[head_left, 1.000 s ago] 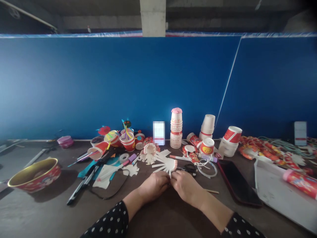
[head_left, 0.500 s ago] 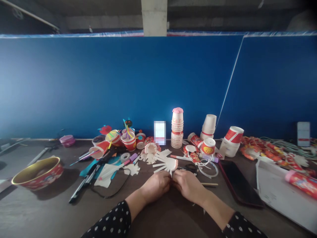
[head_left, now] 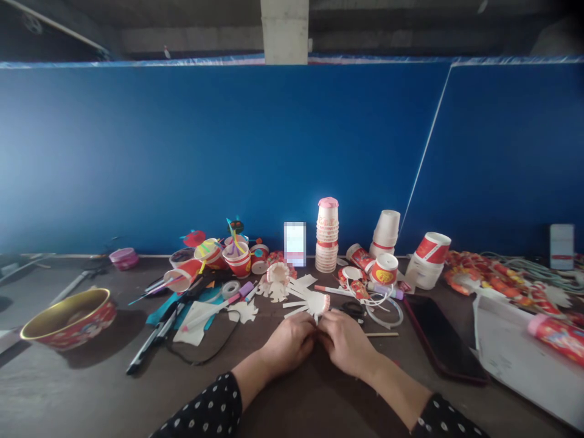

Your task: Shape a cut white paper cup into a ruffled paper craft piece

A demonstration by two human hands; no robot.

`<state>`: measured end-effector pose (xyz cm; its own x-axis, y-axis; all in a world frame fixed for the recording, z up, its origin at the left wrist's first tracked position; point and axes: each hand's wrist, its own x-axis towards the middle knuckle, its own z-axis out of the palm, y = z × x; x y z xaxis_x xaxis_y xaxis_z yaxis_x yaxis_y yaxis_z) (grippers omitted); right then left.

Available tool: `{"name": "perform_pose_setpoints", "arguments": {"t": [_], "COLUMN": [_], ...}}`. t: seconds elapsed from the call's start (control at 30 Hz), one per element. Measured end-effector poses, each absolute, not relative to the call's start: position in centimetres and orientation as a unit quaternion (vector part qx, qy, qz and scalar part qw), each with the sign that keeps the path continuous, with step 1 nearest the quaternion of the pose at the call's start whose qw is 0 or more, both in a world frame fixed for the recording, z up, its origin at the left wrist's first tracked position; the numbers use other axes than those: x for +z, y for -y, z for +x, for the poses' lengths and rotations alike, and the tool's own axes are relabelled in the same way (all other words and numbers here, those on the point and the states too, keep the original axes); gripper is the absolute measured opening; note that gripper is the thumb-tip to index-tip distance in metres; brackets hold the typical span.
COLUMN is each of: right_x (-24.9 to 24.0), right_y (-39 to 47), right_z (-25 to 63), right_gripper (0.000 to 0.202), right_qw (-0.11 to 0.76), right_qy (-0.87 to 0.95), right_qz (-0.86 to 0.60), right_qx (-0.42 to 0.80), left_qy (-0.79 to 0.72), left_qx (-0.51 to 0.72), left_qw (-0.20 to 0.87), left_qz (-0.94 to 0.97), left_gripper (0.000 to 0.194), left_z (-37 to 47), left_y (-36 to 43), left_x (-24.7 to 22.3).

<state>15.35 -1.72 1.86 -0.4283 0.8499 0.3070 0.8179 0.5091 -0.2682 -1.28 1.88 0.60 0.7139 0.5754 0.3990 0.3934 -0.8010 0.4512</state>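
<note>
My left hand [head_left: 292, 338] and my right hand [head_left: 345, 340] meet at the middle of the table, fingers curled together. Between them they grip a paper cup cut into white strips [head_left: 311, 302], which fan out beyond my knuckles. Its pinkish patterned edge shows above my right fingers. Both sets of fingertips and the near part of the cup are hidden. Just past it lies another cut, flared paper cup [head_left: 278, 280]. Black-handled scissors [head_left: 353, 309] rest beyond my right hand, and a thin wooden stick [head_left: 382, 334] lies to its right.
A tall stack of paper cups [head_left: 326, 243] stands at the back. On the left are a gold-rimmed red bowl [head_left: 68, 322], pens and several decorated cups [head_left: 238, 261]. To the right lie a dark phone [head_left: 442, 337], white paper [head_left: 515, 347] and a red tube [head_left: 559, 337].
My right hand and the cut cup have shifted very slightly, and my grip has adjusted a little. Otherwise the things on the table stay where they were.
</note>
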Motion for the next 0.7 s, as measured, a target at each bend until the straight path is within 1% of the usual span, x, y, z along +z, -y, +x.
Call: {"name": "perform_pose_setpoints", "arguments": {"t": [0.17,0.37,0.43,0.57,0.7], "right_x": [1.71,1.8,1.85,1.99,2.17], "right_y": [1.8,1.65,1.6,1.65,1.78], "right_z": [15.23,15.15,15.12,14.99,14.96], "right_gripper": [0.013,0.01,0.011,0.012,0.012], "right_qw": [0.223,0.226,0.226,0.218,0.21], "right_qy": [0.807,0.78,0.779,0.777,0.782], "right_qz": [-0.539,-0.569,-0.571,-0.577,-0.575], "right_qx": [0.09,0.125,0.13,0.121,0.121], "left_qy": [-0.276,-0.291,-0.293,-0.289,-0.325], "left_qx": [0.305,0.314,0.312,0.309,0.307], "left_qw": [0.173,0.158,0.15,0.135,0.156], "left_qz": [0.895,0.89,0.891,0.896,0.881], "left_gripper": [0.014,0.009,0.007,0.009,0.008], "left_z": [-1.11,-1.15,-1.13,-1.06,-1.02], "left_y": [-1.86,-2.01,-2.03,-1.92,-1.7], "left_x": [0.35,0.23,0.25,0.32,0.31]}}
